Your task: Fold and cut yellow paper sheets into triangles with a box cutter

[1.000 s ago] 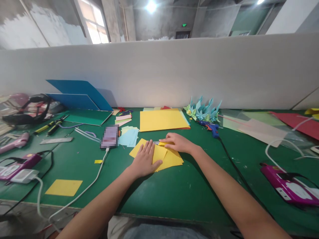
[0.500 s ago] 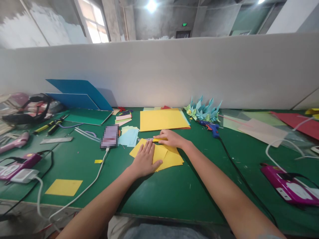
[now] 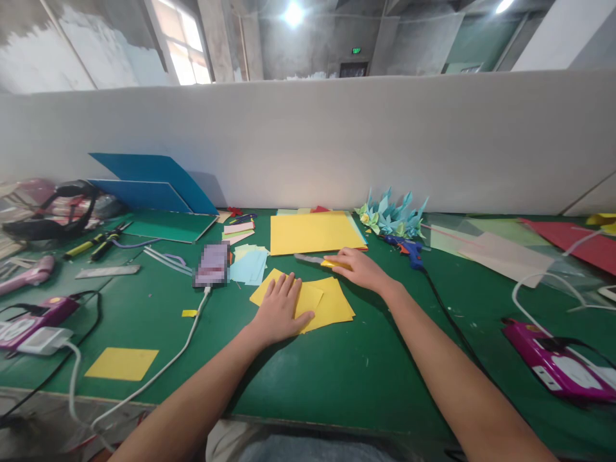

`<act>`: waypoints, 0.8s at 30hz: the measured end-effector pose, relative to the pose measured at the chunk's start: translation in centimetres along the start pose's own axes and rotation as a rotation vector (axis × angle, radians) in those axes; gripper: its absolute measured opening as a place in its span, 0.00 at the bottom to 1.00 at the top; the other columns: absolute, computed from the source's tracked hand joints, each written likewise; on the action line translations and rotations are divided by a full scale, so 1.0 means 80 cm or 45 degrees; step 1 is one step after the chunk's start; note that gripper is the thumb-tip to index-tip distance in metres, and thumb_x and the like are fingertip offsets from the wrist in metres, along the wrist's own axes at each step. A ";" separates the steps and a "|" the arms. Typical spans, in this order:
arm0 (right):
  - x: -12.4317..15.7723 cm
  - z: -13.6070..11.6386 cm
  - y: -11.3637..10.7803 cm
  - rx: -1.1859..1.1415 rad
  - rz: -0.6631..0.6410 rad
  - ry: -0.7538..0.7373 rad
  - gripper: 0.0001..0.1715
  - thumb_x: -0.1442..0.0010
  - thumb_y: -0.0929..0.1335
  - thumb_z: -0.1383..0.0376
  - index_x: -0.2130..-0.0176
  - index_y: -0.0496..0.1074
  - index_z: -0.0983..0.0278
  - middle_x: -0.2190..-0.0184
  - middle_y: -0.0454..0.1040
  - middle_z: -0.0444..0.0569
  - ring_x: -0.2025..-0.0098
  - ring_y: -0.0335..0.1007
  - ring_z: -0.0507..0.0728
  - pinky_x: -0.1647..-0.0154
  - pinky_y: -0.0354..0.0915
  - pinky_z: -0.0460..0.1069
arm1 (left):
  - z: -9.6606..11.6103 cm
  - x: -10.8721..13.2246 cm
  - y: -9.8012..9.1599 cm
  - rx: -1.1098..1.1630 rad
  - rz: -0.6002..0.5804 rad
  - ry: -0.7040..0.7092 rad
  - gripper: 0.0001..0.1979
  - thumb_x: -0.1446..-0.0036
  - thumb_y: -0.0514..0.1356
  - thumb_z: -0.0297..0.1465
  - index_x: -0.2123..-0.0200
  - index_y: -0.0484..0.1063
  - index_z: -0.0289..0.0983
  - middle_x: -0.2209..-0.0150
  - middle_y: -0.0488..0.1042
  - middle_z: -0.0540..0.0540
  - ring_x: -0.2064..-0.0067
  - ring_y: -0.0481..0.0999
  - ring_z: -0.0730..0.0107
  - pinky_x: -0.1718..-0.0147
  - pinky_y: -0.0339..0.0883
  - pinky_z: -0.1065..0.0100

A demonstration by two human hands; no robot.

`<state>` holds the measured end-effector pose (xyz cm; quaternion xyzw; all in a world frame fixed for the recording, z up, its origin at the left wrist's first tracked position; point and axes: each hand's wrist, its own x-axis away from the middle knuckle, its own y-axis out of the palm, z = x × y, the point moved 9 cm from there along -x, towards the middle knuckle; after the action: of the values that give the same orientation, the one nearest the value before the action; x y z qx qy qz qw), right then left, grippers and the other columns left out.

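Note:
My left hand [image 3: 283,309] lies flat on several overlapping sheets of yellow paper [image 3: 333,301], fingers stretched out and pressing on the left part of them. Just beyond the sheets, my right hand [image 3: 359,269] is closed round the yellow handle of a knife [image 3: 310,259]. Its long greyish blade points left, a little above or on the green table; which of the two I cannot tell. Behind the knife rests a stack of larger coloured sheets with a yellow sheet [image 3: 312,232] on top.
Light blue paper pieces [image 3: 250,264] and a blurred-out phone [image 3: 212,264] on a white cable lie left of my hands. To the right are a blue glue gun [image 3: 409,249], turquoise paper plants [image 3: 392,213] and a magenta power strip [image 3: 553,359]. A yellow paper piece [image 3: 122,364] lies front left.
My right hand has moved right, taking the knife off the yellow sheets; its blade now shows. My left hand stays on the paper.

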<state>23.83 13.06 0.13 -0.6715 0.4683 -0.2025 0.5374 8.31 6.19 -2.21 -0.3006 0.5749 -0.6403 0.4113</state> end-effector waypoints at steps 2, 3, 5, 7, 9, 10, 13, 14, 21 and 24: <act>0.020 0.021 -0.012 0.048 0.044 0.079 0.22 0.37 0.61 0.62 0.45 0.69 0.63 0.63 0.69 0.53 0.61 0.67 0.59 0.60 0.63 0.51 | -0.001 -0.001 -0.008 0.011 0.037 -0.023 0.37 0.46 0.54 0.50 0.39 0.57 0.31 0.38 0.59 0.35 0.35 0.51 0.42 0.39 0.41 0.43; 0.029 0.030 -0.018 0.070 0.067 0.118 0.22 0.37 0.61 0.61 0.45 0.69 0.63 0.63 0.69 0.53 0.60 0.67 0.60 0.60 0.63 0.51 | -0.002 -0.002 -0.012 0.017 0.055 -0.031 0.38 0.47 0.55 0.50 0.39 0.58 0.32 0.39 0.62 0.36 0.35 0.51 0.42 0.39 0.40 0.42; 0.046 0.048 -0.026 0.113 0.099 0.195 0.22 0.37 0.61 0.61 0.46 0.70 0.63 0.64 0.69 0.53 0.62 0.68 0.60 0.63 0.63 0.51 | -0.006 -0.004 -0.018 0.030 0.093 -0.049 0.38 0.47 0.55 0.52 0.39 0.58 0.33 0.40 0.64 0.37 0.35 0.50 0.42 0.38 0.38 0.41; 0.059 0.061 -0.032 0.151 0.124 0.261 0.22 0.37 0.60 0.60 0.47 0.71 0.62 0.64 0.70 0.53 0.64 0.68 0.60 0.66 0.63 0.50 | -0.016 -0.006 -0.022 0.037 0.121 -0.087 0.38 0.46 0.54 0.53 0.39 0.58 0.36 0.39 0.63 0.38 0.35 0.49 0.41 0.39 0.38 0.40; 0.065 0.071 -0.036 0.183 0.146 0.312 0.22 0.38 0.60 0.60 0.46 0.71 0.61 0.64 0.71 0.53 0.66 0.69 0.59 0.68 0.63 0.50 | -0.029 -0.007 -0.023 0.025 0.118 -0.139 0.38 0.47 0.54 0.53 0.38 0.57 0.37 0.38 0.60 0.39 0.35 0.48 0.39 0.40 0.41 0.39; 0.067 0.075 -0.037 0.197 0.156 0.330 0.23 0.38 0.61 0.60 0.46 0.70 0.61 0.64 0.71 0.53 0.66 0.69 0.59 0.68 0.63 0.50 | -0.034 -0.007 -0.022 0.012 0.101 -0.158 0.39 0.47 0.54 0.53 0.38 0.57 0.37 0.37 0.58 0.39 0.35 0.48 0.38 0.40 0.44 0.40; 0.068 0.084 -0.038 0.242 0.177 0.360 0.25 0.40 0.62 0.62 0.43 0.67 0.60 0.63 0.73 0.53 0.63 0.70 0.61 0.67 0.63 0.50 | -0.044 -0.006 -0.021 -0.046 0.043 -0.187 0.38 0.47 0.54 0.53 0.40 0.61 0.34 0.37 0.58 0.37 0.37 0.54 0.38 0.43 0.52 0.45; 0.067 0.086 -0.037 0.256 0.182 0.361 0.26 0.40 0.62 0.63 0.43 0.67 0.59 0.63 0.74 0.53 0.61 0.70 0.62 0.66 0.63 0.50 | -0.045 -0.005 -0.022 -0.064 0.035 -0.194 0.37 0.46 0.54 0.52 0.41 0.62 0.33 0.38 0.59 0.36 0.39 0.56 0.38 0.44 0.54 0.46; 0.066 0.087 -0.033 0.302 0.173 0.326 0.21 0.42 0.62 0.68 0.51 0.74 0.58 0.63 0.74 0.53 0.59 0.68 0.61 0.60 0.63 0.52 | -0.042 -0.005 -0.030 -0.114 0.161 -0.165 0.35 0.48 0.56 0.52 0.44 0.65 0.35 0.49 0.68 0.36 0.46 0.64 0.46 0.47 0.57 0.51; 0.063 0.079 -0.036 0.305 0.187 0.323 0.23 0.43 0.63 0.67 0.49 0.73 0.61 0.59 0.73 0.57 0.56 0.67 0.65 0.57 0.63 0.57 | -0.042 -0.006 -0.026 -0.086 0.210 -0.147 0.33 0.49 0.56 0.53 0.48 0.67 0.35 0.53 0.68 0.37 0.49 0.66 0.49 0.48 0.59 0.51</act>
<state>32.35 12.11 -0.54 -0.5359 0.5526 -0.3000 0.5635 5.27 8.23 -0.63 -0.3021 0.5942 -0.5663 0.4847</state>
